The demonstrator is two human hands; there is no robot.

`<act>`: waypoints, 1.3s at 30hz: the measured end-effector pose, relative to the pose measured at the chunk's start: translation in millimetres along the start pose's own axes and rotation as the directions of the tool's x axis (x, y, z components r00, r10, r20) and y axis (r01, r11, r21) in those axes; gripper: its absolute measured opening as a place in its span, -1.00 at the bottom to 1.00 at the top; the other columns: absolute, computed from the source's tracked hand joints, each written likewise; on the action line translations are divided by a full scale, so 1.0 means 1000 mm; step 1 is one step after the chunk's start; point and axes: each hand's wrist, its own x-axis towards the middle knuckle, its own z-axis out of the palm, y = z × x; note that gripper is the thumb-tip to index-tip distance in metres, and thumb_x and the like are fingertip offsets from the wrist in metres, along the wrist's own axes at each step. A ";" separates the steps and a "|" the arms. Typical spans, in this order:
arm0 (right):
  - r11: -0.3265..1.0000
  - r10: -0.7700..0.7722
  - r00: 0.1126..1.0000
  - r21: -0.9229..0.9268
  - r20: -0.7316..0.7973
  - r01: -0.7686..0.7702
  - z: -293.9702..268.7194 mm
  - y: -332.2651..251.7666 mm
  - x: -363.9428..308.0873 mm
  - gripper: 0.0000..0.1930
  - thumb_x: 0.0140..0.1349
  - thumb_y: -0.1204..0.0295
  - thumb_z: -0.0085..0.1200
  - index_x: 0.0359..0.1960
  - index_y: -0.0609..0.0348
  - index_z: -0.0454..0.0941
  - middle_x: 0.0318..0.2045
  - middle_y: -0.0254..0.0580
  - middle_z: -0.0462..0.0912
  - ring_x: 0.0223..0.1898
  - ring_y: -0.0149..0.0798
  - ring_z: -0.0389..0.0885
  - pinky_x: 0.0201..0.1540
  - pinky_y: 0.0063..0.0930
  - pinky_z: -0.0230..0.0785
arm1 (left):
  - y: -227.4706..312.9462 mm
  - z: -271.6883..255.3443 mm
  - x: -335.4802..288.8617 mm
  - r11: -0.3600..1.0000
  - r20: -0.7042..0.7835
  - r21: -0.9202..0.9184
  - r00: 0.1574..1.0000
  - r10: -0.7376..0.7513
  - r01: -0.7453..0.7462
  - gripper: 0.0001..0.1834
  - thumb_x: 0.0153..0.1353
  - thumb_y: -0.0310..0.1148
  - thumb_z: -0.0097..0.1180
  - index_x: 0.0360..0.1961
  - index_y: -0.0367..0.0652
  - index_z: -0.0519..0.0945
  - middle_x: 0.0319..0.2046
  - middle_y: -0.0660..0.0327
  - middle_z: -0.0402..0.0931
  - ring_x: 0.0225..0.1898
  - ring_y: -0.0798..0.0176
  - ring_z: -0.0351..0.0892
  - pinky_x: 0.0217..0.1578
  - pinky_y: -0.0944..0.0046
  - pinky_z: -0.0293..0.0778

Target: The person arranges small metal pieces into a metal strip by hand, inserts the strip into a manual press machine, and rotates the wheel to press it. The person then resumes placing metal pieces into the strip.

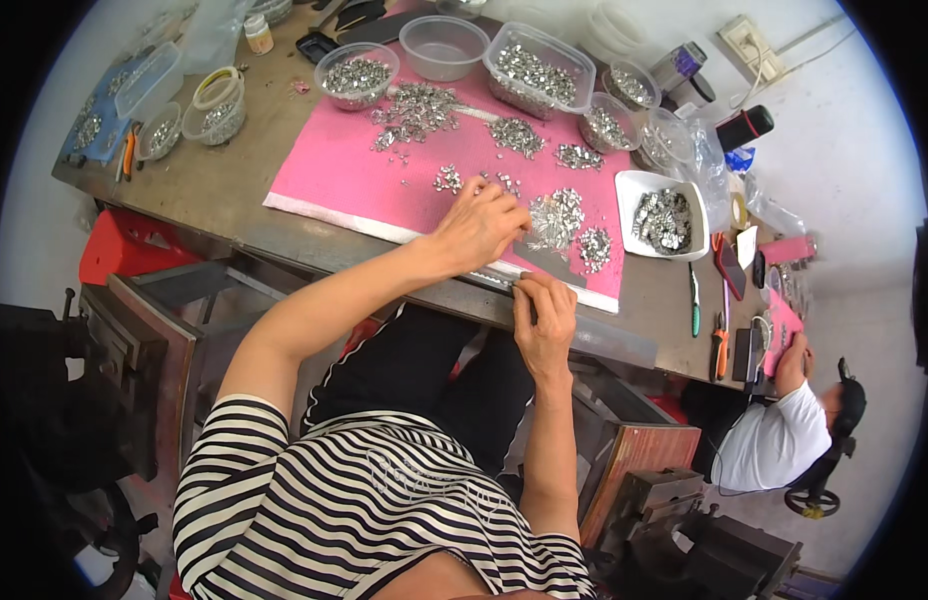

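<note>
My left hand (479, 222) hangs over the near part of a pink mat (334, 165), beside small heaps of shiny metal pieces. Its fingers are curled together, and whatever is between them is hidden. At the table's front edge, my right hand (546, 312) has thumb and fingers closed on the end of a narrow metal strip (492, 279). A row of small silvery bits shows along that strip. Close to both hands lie a spread pile of silvery pieces (557, 220) and a smaller pile (594, 248).
Behind the piles stand clear plastic tubs of metal pieces (356, 76) and an empty round tub (444, 48). A white square bowl (624, 225) sits to the right, near orange-handled pliers (721, 350). Another person in a white shirt (779, 445) works at far right.
</note>
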 end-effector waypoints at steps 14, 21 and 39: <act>0.984 0.165 0.986 0.075 -0.004 -0.164 -0.007 0.017 0.014 -0.90 0.22 0.66 0.22 -0.24 0.30 0.66 -0.25 -0.07 0.66 -0.22 -0.10 0.66 -0.14 -0.34 0.51 | -0.006 0.015 0.030 0.988 0.276 0.143 0.961 0.011 -0.052 -0.82 0.05 -0.44 0.28 -0.30 -0.27 0.66 -0.24 0.06 0.63 -0.01 -0.02 0.52 0.09 -0.15 0.22; 0.974 0.213 0.974 -0.095 0.071 -0.206 0.001 0.032 0.034 -0.90 0.19 0.53 0.28 -0.27 0.27 0.68 -0.34 -0.08 0.60 -0.28 -0.03 0.58 -0.18 -0.21 0.43 | -0.007 0.008 0.014 0.998 0.158 0.010 0.985 0.063 -0.065 -0.88 0.16 -0.47 0.20 -0.30 -0.19 0.52 -0.29 0.11 0.53 -0.08 0.01 0.47 0.05 -0.01 0.24; 0.948 0.184 0.973 -0.286 0.139 -0.138 0.010 0.032 0.042 -0.91 0.17 0.43 0.26 -0.36 0.16 0.65 -0.35 -0.11 0.58 -0.22 -0.03 0.55 -0.10 -0.13 0.28 | 0.040 -0.026 -0.039 0.894 0.106 -0.411 0.984 -0.145 0.176 -0.93 0.30 -0.47 0.07 -0.25 -0.22 0.45 -0.33 0.08 0.48 -0.20 -0.09 0.46 -0.13 -0.04 0.35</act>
